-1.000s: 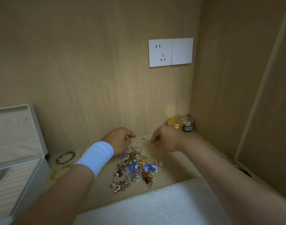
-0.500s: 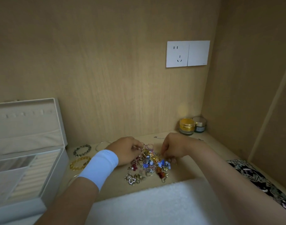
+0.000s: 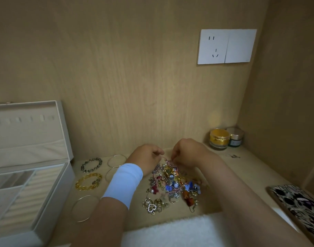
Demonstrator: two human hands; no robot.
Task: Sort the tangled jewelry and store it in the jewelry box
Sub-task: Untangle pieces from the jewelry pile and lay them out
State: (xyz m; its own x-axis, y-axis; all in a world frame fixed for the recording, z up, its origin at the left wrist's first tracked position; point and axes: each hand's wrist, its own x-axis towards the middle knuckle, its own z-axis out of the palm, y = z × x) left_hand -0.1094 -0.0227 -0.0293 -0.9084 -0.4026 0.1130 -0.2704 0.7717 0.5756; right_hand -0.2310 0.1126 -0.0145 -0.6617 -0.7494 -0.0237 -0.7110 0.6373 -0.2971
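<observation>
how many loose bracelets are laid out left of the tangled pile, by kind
beaded bracelets: 2
thin metal bangles: 3, one partly hidden behind the wristband
total: 5

Left hand [image 3: 147,158]: fingers curled, thumb and forefinger pinching the tangled jewelry [image 3: 170,179].
Right hand [image 3: 187,154]: curled, fingertips pinching the same tangle, just beside the left.
Left wrist: white wristband [image 3: 124,182].
Forearms: reaching forward, converging.
</observation>
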